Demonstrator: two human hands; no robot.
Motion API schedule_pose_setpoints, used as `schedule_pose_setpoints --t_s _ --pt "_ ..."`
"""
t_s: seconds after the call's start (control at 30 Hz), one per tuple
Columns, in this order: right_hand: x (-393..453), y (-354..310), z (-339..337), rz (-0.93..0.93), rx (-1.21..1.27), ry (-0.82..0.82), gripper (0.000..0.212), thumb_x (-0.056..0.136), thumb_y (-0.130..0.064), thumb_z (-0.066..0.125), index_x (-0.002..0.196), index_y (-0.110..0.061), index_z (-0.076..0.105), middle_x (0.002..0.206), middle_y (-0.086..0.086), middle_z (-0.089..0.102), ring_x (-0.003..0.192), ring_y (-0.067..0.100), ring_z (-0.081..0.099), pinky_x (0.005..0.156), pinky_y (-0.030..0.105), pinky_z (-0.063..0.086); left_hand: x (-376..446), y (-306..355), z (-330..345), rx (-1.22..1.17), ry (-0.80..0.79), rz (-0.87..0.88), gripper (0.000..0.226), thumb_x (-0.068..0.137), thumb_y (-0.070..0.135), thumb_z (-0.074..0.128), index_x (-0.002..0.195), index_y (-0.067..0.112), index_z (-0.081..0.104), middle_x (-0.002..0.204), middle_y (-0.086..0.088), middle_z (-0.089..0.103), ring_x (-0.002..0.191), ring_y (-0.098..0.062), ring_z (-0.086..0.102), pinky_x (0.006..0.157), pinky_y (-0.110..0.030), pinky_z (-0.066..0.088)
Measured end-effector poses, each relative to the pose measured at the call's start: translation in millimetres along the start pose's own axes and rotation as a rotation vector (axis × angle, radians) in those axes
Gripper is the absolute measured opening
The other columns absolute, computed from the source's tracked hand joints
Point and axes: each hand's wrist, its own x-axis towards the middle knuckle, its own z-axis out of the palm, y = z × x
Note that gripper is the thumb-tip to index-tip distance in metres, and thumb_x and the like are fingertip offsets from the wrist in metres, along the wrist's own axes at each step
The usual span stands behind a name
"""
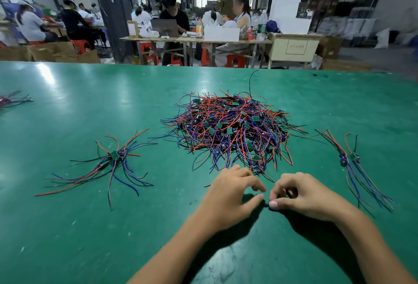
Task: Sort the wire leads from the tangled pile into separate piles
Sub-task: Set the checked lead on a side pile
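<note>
A big tangled pile of wire leads (228,125), red, blue and black with small green boards, lies in the middle of the green table (90,234). A small fanned-out pile (115,161) lies to its left, and a narrow bundle (349,159) to its right. Both my hands hover just in front of the tangle. My right hand (303,195) has curled fingers and pinches a small dark wire end (268,205) between thumb and fingertips. My left hand (228,195) is beside it, thumb and forefinger apart, with the thumb tip close to that dark end.
Another small bundle of leads (11,99) lies at the table's far left edge. Beyond the table's far edge stand other work tables (194,39), red stools and seated people.
</note>
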Motion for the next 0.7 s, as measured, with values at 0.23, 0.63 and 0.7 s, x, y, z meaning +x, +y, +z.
schedule_pose_setpoints --t_s 0.23,0.63,0.7 --pt "8.2 -5.3 15.9 -0.035 -0.105 0.128 0.021 0.09 -0.018 0.071 0.075 -0.032 0.065 0.08 -0.007 0.06 0.076 0.006 0.055 0.074 0.034 0.047 -1.2 -1.9 2.7 0.129 -0.043 -0.021 0.017 0.095 0.041 0.064 0.098 0.028 0.074 0.091 0.008 0.063 0.09 -0.013 0.049 0.079 -0.033 0.036" --pt "11.6 -5.4 18.0 -0.005 0.412 0.358 0.027 0.097 -0.04 0.052 0.093 -0.027 0.075 0.075 0.003 0.068 0.063 0.005 0.058 0.065 0.017 0.047 -2.2 -40.6 -48.5 -1.136 -0.572 -0.085 0.028 0.1 0.022 0.054 0.124 0.024 0.068 0.086 0.009 0.072 0.076 -0.005 0.06 0.076 -0.018 0.045" --pt "14.4 -1.2 24.3 0.025 0.334 0.445 0.013 0.1 -0.03 0.059 0.095 -0.03 0.071 0.071 0.0 0.069 0.059 0.004 0.059 0.062 0.017 0.046 -4.3 -43.7 -50.3 -1.231 -0.743 -0.004 0.04 0.1 0.016 0.05 0.14 0.016 0.055 0.077 0.009 0.068 0.069 -0.007 0.057 0.069 -0.021 0.043"
